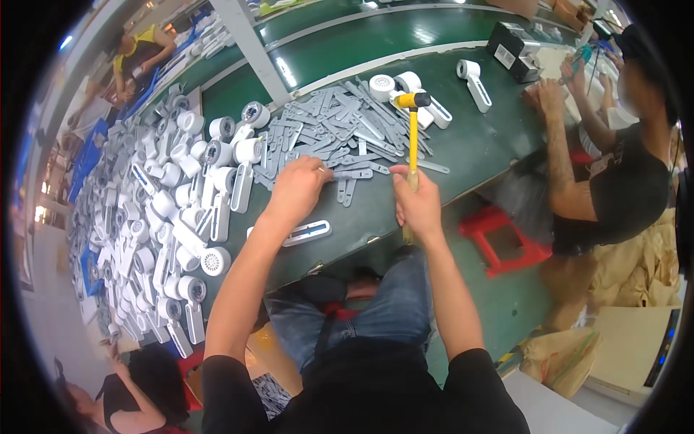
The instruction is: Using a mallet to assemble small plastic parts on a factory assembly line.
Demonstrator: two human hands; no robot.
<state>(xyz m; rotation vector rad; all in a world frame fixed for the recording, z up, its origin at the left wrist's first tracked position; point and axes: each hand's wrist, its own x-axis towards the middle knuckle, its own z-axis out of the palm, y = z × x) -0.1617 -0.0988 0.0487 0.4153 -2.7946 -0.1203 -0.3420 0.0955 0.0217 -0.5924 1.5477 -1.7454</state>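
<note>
My right hand (pixel 419 202) is wrapped around the handle of a mallet (pixel 413 141), held upright with its yellow-and-black head above the table. The fingers of my left hand (pixel 298 188) are closed on the end of a flat grey plastic strip (pixel 354 174) at the near edge of a heap. That heap of grey strips (pixel 311 126) spreads just beyond both hands. By my left wrist lies a white handheld-fan-shaped housing (pixel 309 232), its long slot facing up and partly covered by my forearm.
Many white round-headed housings (pixel 163 202) are piled to the left. A few more (pixel 473 85) lie at the far side of the green table (pixel 463 145), near a black box (pixel 515 52). A co-worker (pixel 614 159) sits at the right, beside a red stool (pixel 502 239).
</note>
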